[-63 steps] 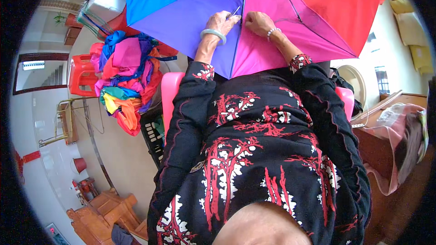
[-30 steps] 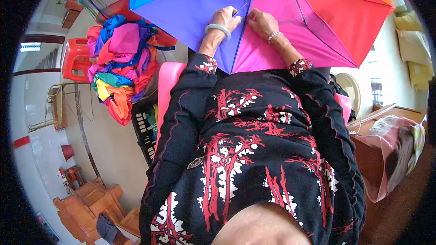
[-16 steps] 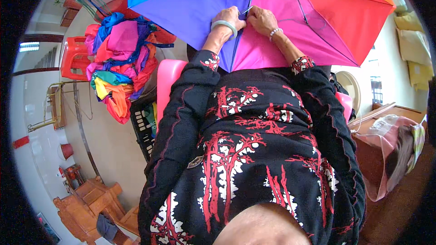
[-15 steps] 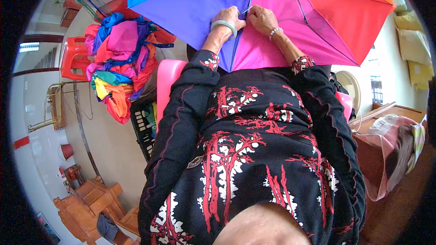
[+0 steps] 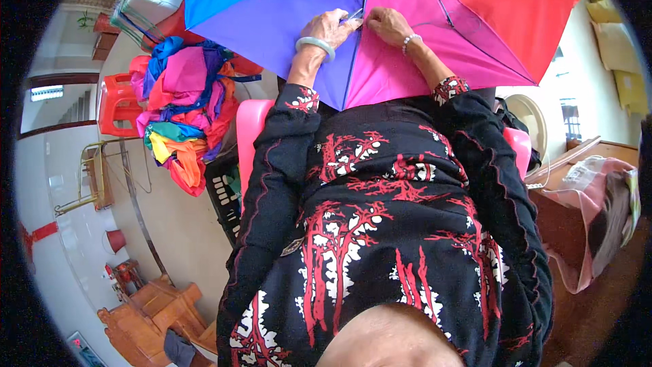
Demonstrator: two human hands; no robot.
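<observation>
Two hands meet on the open umbrella [image 5: 407, 20], at the seam where a purple panel and a pink panel join. The left hand [image 5: 331, 26] rests on the purple panel, with the fingers curled and pressed together against the fabric beside the seam; a small thin metal thing [image 5: 354, 15] shows at its fingertips, but it is too small to tell what it is. A pale green bangle [image 5: 316, 44] sits on the left wrist. The right hand [image 5: 386, 24] lies just across the seam on the pink panel, very near the left hand, its fingers bent down and pinching the fabric at the seam. A thin bead bracelet [image 5: 407, 41] is around the right wrist.

The umbrella spreads out beyond both hands and to both sides of them, with a blue panel past the left hand and red and orange panels past the right hand. Dark ribs run under the fabric from near the fingers outward.

Both forearms come up from black sleeves with a red and white pattern. Behind the arms, close to the body, is a pink chair [image 5: 252, 129]. Well to the left of the left hand, a pile of coloured fabric pieces [image 5: 183, 112] hangs over a red plastic stool [image 5: 119, 105]. Far to the right of the right hand stands a brown wooden counter [image 5: 577, 217] with a pinkish bag [image 5: 608, 211] on it.
</observation>
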